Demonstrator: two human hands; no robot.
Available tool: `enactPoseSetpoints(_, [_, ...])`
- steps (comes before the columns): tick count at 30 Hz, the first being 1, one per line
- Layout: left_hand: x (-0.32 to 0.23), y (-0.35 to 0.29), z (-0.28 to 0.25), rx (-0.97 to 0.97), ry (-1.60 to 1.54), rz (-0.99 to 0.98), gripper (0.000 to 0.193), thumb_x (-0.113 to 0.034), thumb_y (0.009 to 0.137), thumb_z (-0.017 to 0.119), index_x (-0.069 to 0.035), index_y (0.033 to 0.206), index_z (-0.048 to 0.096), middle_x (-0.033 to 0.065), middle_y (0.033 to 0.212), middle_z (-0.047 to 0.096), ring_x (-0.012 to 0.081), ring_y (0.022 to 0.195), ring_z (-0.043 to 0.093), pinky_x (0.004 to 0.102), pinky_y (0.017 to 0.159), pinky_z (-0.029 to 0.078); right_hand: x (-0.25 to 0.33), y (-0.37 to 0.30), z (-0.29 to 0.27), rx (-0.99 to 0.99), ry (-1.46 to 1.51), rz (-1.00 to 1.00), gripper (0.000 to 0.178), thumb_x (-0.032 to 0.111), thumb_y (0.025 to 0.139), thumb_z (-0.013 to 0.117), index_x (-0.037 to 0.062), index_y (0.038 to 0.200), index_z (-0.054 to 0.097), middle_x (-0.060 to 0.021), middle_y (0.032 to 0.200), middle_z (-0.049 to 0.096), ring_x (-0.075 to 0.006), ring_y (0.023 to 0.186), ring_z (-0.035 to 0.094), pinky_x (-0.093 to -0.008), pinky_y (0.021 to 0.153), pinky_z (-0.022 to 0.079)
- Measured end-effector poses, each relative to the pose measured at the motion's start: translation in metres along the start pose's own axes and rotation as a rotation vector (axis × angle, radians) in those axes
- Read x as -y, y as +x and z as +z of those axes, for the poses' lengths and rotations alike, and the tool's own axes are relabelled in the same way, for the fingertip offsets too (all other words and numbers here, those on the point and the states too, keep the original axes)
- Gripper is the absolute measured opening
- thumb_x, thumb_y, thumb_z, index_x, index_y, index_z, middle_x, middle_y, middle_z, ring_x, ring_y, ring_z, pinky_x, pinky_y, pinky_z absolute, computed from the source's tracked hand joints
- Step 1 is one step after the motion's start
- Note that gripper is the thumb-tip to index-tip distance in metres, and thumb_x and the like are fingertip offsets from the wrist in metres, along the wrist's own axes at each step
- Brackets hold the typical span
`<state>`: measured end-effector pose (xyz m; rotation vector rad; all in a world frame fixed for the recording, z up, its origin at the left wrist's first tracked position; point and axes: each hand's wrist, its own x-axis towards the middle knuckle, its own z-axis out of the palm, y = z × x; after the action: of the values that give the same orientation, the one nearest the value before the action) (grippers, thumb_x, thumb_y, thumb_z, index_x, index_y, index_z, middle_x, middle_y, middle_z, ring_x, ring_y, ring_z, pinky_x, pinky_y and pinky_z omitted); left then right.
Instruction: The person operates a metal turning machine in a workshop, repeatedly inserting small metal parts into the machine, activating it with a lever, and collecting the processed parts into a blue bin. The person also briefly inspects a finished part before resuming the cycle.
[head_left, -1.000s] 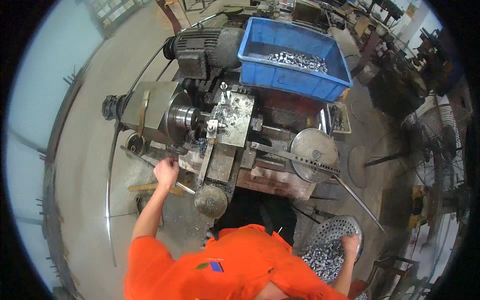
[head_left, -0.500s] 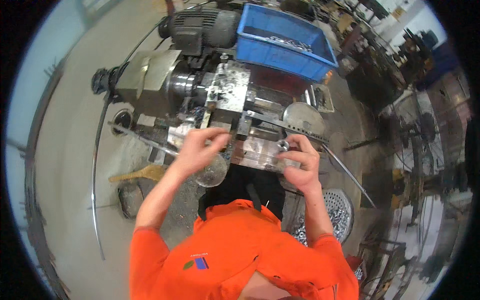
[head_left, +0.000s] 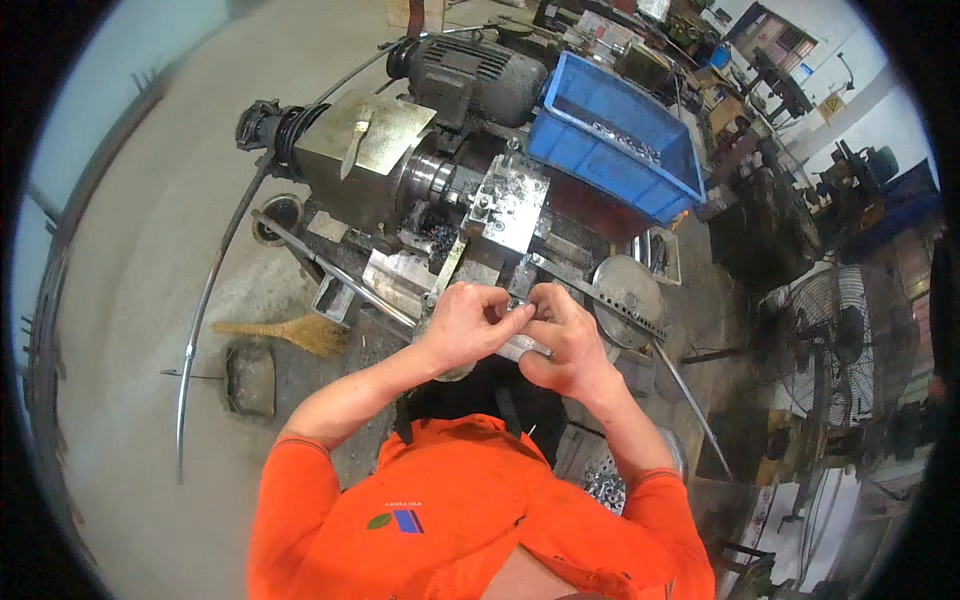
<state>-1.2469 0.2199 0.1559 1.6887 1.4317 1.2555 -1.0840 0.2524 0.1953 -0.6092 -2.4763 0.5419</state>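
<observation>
My left hand [head_left: 467, 325] and my right hand [head_left: 567, 343] meet in front of me, above the near end of a small lathe. Between their fingertips is a small shiny metal ring [head_left: 517, 303], mostly covered by the fingers. Both hands are closed around it, thumb and fingers pinched together. Just beyond them stands the metal tool block [head_left: 510, 207], strewn with shavings. To its left is the round steel chuck [head_left: 432, 178] on the headstock [head_left: 350, 185]. A flat bar with a row of holes [head_left: 600, 295] runs off to the right of my hands.
A blue bin [head_left: 610, 165] with small metal parts stands behind the lathe, beside a motor [head_left: 478, 82]. A paintbrush [head_left: 356, 140] lies on the headstock. Long rods [head_left: 692, 410] stick out both sides. A broom [head_left: 290, 331] lies left; loose metal parts [head_left: 605, 490] sit low right.
My right hand has moved left with the metal ring, and my left hand has moved right to meet it. The view has shifted, so the lathe appears farther right.
</observation>
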Motion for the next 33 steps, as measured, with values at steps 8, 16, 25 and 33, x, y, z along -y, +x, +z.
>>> enactPoseSetpoints(8, [0.003,0.006,-0.018,0.040,-0.010,-0.045,0.037,-0.030,0.075,0.061,0.000,0.054,0.056,0.0103,0.044,0.049,0.0175,0.040,0.049,0.0309,0.042,0.038,-0.010,0.019,-0.008,0.140,0.044,-0.154,0.027,0.007,0.052,0.060,0.0015,0.078,0.063,-0.0169,0.102,0.053,-0.0296,0.081,0.053,-0.0365,0.070,0.046])
enactPoseSetpoints(16, [0.015,0.005,-0.084,0.229,0.086,-0.065,0.023,-0.024,0.078,0.060,-0.001,0.078,0.061,0.0122,0.059,0.058,0.0202,0.050,0.055,0.0311,0.048,0.042,-0.018,0.080,0.008,0.287,-0.057,-0.309,0.026,0.014,0.052,0.060,0.0049,0.076,0.066,-0.0151,0.101,0.057,-0.0304,0.083,0.054,-0.0378,0.072,0.046])
enactPoseSetpoints(25, [0.097,-0.111,-0.294,-0.336,0.969,-0.528,0.029,-0.008,0.076,0.052,-0.003,0.105,0.056,0.0204,0.079,0.060,0.0326,0.074,0.059,0.0390,0.067,0.046,-0.099,0.184,0.072,0.387,-0.519,0.235,0.023,0.020,0.053,0.057,0.0051,0.069,0.067,-0.0181,0.080,0.062,-0.0337,0.079,0.059,-0.0392,0.070,0.048])
enactPoseSetpoints(33, [0.132,-0.215,-0.299,-0.357,0.782,-0.805,0.053,-0.024,0.070,0.065,-0.004,0.116,0.049,0.0200,0.082,0.059,0.0328,0.079,0.058,0.0390,0.068,0.045,-0.144,0.186,0.099,0.249,-0.281,0.302,0.021,0.015,0.056,0.056,0.0038,0.070,0.067,-0.0204,0.072,0.061,-0.0353,0.073,0.060,-0.0361,0.070,0.050])
